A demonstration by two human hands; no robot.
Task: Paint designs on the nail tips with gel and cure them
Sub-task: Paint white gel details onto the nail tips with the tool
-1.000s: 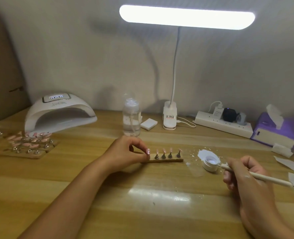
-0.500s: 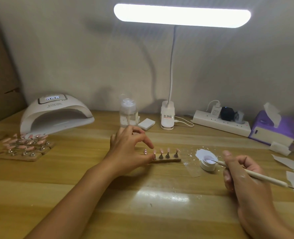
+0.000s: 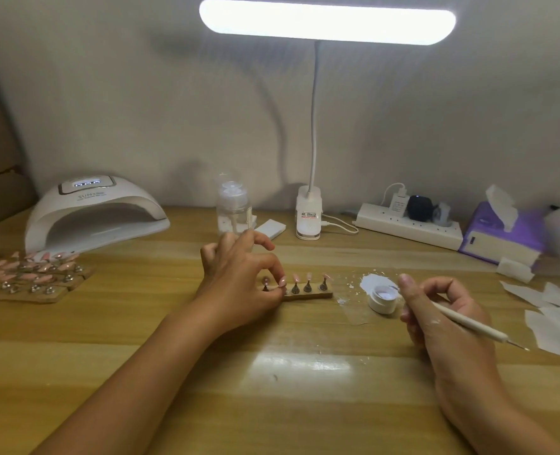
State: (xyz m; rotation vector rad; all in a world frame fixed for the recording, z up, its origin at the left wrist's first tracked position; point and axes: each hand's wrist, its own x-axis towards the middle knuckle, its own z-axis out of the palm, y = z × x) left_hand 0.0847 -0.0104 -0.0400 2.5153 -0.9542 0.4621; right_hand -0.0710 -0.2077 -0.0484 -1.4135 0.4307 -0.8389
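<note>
Nearest, the wooden table (image 3: 272,389) carries both forearms, which likely steadies the fine work. The right hand (image 3: 442,316) has its fingers curled round a slim white brush (image 3: 469,325), gripped like a pencil. The long handle runs out to the right and the working end points at the open gel pot (image 3: 383,300); whether the tip touches the gel is too small to tell. The pot sits just beside that hand, so, I judge, reloading takes only a short reach.

A little further off, the left hand (image 3: 242,277) pinches one pink nail tip (image 3: 282,281) between thumb and forefinger. Its other fingers are raised, probably to keep off the neighbours. That tip stands with the other nail tips (image 3: 308,276) on small metal stands along a wooden strip (image 3: 308,294) lying between the two hands; the stands hold each surface free for painting. Whether the pinch steadies the tip or lifts it I cannot say.

To the right lie loose wipes (image 3: 551,323), handy for cleaning the brush. Far left, a tray (image 3: 26,295) holds many more pink tips just in front of the curing lamp (image 3: 94,211), whose mouth faces the work, ready for the strip. Along the wall stand a pump bottle (image 3: 232,208), the lit desk lamp (image 3: 327,21) above the work, a power strip (image 3: 409,226) and a tissue box (image 3: 498,238).
</note>
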